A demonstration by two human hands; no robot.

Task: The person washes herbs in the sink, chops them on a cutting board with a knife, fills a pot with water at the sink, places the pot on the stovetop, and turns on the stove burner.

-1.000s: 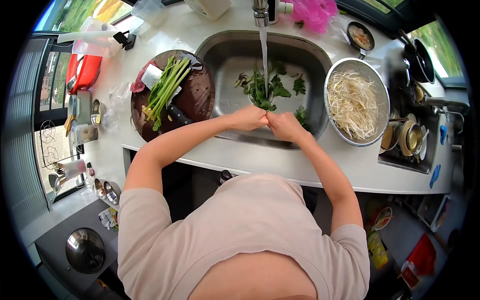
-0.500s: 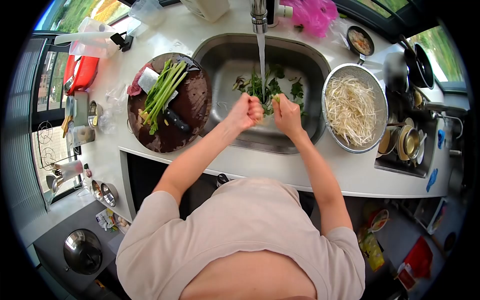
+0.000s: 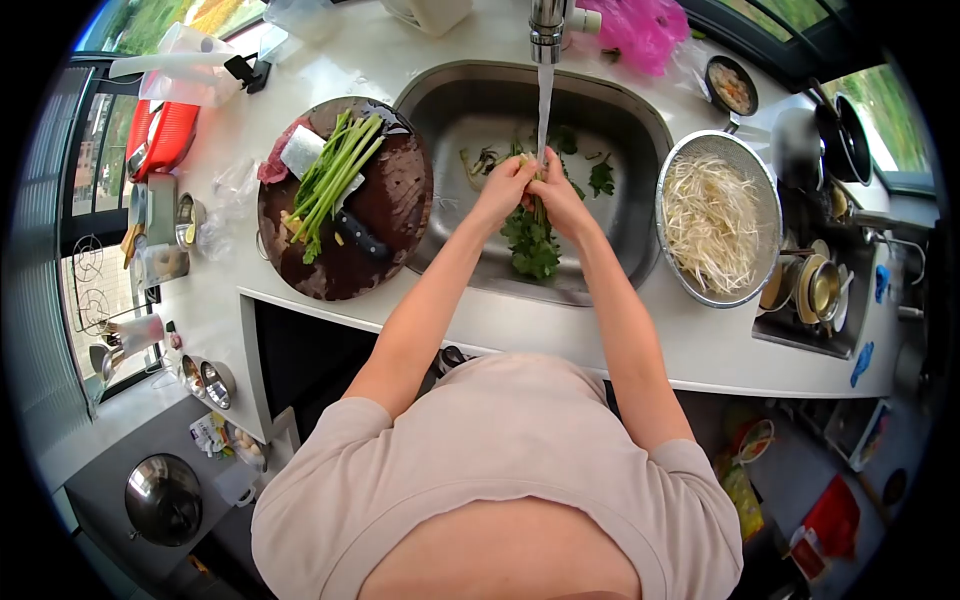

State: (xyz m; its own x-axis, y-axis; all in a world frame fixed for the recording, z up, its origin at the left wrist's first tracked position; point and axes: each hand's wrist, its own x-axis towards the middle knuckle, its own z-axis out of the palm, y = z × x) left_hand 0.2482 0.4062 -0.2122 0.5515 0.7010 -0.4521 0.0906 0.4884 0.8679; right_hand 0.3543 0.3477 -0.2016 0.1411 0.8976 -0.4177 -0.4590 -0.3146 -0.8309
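My left hand (image 3: pixel 506 190) and my right hand (image 3: pixel 558 200) meet over the steel sink (image 3: pixel 630 110), closed around the stems of a bunch of leafy celery (image 3: pixel 532 245). Its leaves hang down toward me. Water (image 3: pixel 544 105) runs from the tap (image 3: pixel 547 38) onto the fingers and stems. Loose leaves (image 3: pixel 601 178) lie on the sink bottom beyond my hands. To the left, cut green celery stalks (image 3: pixel 340 178) rest across a cleaver (image 3: pixel 302 152) on a round dark chopping board (image 3: pixel 395 215), next to raw meat (image 3: pixel 273 168).
A steel colander of bean sprouts (image 3: pixel 712 225) stands right of the sink. Behind it sits a small pan (image 3: pixel 731 85) of food. A pink plastic bag (image 3: pixel 640 30) lies near the tap. Stacked dishes (image 3: pixel 815 285) fill the second basin, and a red basket (image 3: pixel 165 135) stands far left.
My hands were apart, and have come together under the stream. The celery's leaves now hang toward me instead of lying beyond my hands. The view has shifted slightly.
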